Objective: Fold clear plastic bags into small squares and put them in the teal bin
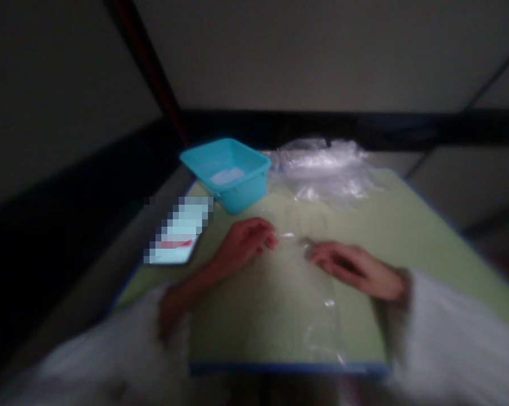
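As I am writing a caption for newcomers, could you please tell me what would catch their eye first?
A bright turquoise basin, at the far left of the table, stands out first. Right of it lies a shiny clear plastic heap. Nearer, the left hand and right hand are at a clear plastic sheet.

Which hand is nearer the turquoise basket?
Left: the left hand is just in front of the turquoise basket; the right hand is farther off, to its right.
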Demonstrator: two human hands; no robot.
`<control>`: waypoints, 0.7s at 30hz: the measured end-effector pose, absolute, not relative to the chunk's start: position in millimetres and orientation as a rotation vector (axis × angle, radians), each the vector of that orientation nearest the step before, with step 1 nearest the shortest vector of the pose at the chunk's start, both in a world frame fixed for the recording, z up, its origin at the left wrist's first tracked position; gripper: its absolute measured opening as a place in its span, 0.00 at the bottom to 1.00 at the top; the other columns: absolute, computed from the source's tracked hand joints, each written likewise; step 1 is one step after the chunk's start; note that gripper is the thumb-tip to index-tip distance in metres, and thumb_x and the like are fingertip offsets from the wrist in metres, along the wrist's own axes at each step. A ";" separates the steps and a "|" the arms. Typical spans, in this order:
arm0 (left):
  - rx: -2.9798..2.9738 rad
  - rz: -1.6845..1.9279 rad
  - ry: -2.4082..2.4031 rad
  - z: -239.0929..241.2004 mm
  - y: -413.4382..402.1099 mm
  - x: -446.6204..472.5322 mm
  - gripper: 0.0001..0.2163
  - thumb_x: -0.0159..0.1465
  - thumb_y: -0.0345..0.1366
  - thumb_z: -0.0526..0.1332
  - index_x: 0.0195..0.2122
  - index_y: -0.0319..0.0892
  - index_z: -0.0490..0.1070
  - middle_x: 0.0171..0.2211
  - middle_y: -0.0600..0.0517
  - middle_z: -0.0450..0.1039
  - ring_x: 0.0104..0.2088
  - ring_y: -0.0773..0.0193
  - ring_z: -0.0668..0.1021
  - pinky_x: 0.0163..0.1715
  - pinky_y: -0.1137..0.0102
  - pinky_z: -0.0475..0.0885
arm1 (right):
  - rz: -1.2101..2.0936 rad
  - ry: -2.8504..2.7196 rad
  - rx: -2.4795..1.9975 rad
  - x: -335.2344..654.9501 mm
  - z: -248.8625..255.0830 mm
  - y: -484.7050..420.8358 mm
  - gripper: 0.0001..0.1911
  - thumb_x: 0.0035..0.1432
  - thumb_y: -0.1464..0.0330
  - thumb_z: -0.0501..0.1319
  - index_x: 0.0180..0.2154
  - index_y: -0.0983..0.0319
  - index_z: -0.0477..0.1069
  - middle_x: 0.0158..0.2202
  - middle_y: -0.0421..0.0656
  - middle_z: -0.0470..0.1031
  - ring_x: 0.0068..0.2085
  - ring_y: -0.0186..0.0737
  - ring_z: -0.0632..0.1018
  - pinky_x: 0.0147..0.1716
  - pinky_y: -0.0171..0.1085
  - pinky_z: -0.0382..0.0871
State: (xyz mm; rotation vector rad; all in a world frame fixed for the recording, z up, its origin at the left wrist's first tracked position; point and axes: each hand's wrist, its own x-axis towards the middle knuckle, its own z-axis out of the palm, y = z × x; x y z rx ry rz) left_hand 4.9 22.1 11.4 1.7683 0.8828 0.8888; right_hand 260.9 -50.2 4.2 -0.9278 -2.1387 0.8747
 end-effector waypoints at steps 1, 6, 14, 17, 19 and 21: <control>1.781 0.847 0.858 10.9 22.6 3.1 0.11 0.62 0.41 0.57 0.35 0.37 0.71 0.26 0.49 0.78 0.26 0.64 0.79 0.26 0.73 0.72 | 0.915 -2.124 -0.928 260.5 3.5 -49.9 0.12 0.64 0.69 0.53 0.48 0.60 0.67 0.44 0.47 0.76 0.44 0.39 0.78 0.43 0.39 0.75; 2.225 0.568 0.541 8.4 15.6 -1.9 0.12 0.64 0.39 0.55 0.41 0.38 0.74 0.35 0.48 0.79 0.37 0.61 0.80 0.41 0.69 0.71 | 0.918 -1.965 -0.963 264.2 1.0 -47.4 0.13 0.64 0.68 0.54 0.50 0.60 0.64 0.41 0.46 0.78 0.41 0.39 0.79 0.39 0.39 0.75; 2.420 0.398 0.235 3.2 -0.6 9.6 0.14 0.66 0.39 0.51 0.48 0.42 0.72 0.52 0.46 0.72 0.53 0.58 0.73 0.57 0.62 0.61 | 0.924 -1.889 -0.989 267.8 3.2 -45.8 0.12 0.63 0.69 0.55 0.49 0.61 0.63 0.38 0.45 0.78 0.37 0.37 0.79 0.38 0.38 0.74; 2.198 0.473 0.383 5.7 0.7 10.6 0.14 0.66 0.40 0.52 0.45 0.40 0.73 0.48 0.45 0.75 0.49 0.59 0.75 0.52 0.66 0.66 | 0.990 -1.876 -0.946 266.5 4.9 -47.5 0.13 0.64 0.70 0.54 0.50 0.60 0.62 0.39 0.44 0.78 0.38 0.36 0.78 0.39 0.37 0.73; 1.943 0.618 0.550 6.3 4.7 11.4 0.14 0.65 0.41 0.53 0.42 0.38 0.73 0.42 0.44 0.77 0.44 0.59 0.78 0.45 0.68 0.71 | 1.033 -1.874 -0.934 265.1 5.5 -48.7 0.13 0.65 0.71 0.52 0.51 0.59 0.62 0.39 0.44 0.78 0.39 0.35 0.78 0.39 0.37 0.73; 1.655 0.739 0.698 5.6 9.7 13.0 0.15 0.64 0.42 0.54 0.40 0.36 0.73 0.36 0.44 0.79 0.38 0.59 0.80 0.38 0.68 0.73 | 1.067 -1.891 -0.928 263.3 5.5 -49.1 0.13 0.65 0.72 0.51 0.51 0.60 0.61 0.39 0.44 0.77 0.40 0.36 0.78 0.40 0.37 0.73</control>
